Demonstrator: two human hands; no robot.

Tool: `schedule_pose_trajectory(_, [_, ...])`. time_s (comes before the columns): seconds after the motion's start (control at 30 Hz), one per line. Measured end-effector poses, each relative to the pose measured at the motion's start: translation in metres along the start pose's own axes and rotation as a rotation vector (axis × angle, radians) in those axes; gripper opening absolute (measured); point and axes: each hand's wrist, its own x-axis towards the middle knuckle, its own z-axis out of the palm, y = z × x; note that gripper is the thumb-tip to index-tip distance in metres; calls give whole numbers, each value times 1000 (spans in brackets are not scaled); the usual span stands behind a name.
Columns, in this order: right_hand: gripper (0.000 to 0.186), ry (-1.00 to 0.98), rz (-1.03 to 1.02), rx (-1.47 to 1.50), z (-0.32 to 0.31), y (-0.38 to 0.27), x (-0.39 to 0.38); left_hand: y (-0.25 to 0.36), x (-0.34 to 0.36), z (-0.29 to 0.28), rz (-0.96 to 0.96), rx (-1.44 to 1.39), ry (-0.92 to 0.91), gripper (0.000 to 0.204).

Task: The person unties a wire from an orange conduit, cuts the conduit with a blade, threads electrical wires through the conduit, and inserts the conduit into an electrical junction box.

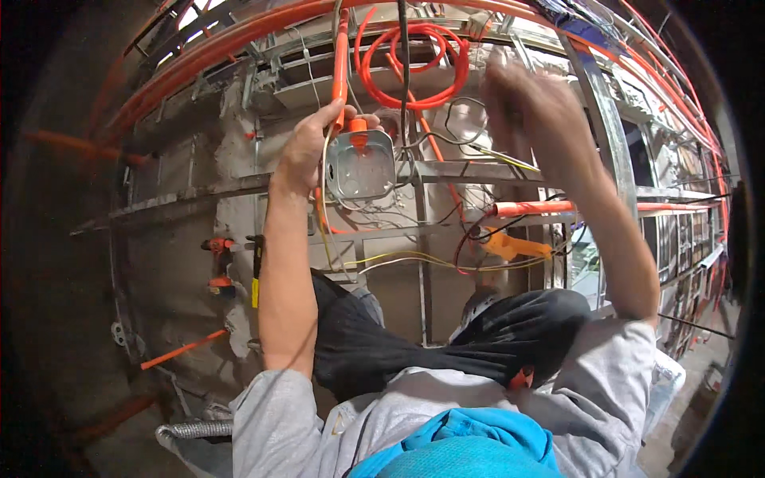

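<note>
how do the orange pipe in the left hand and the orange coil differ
The orange pipe is straight, while the orange coil is wound into loops. The pipe looks thicker than each loop of the coil. The left hand holds the pipe, not the coil. Both are orange.

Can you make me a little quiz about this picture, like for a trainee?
1. True or false: the left hand is nearer the metal box than the right hand is.
2. Fill in: the orange fitting is at the ____ edge of the box in the picture.
3. What colour is the coil? A blue, B green, C red-orange.

Key: 1 true; 2 top; 3 C.
</note>
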Motion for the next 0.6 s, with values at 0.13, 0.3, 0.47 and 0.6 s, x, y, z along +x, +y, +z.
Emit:
schedule_pose_trajectory(0.13, [62, -688, 308, -305, 67, -1, -95, 0, 14, 7, -13, 64, -37, 31])
schedule_pose_trajectory(0.3, [107, -1123, 134, -109, 178, 110, -109, -6, -5, -1, 28, 209, 5, 36])
schedule_pose_trajectory(0.47, [76, -1093, 212, 300, 204, 86, -107, 3, -29, 18, 73, 443, 88, 32])
schedule_pose_trajectory(0.6, [55, -757, 7, -3, 204, 91, -103, 5, -43, 10, 75, 431, 123, 32])
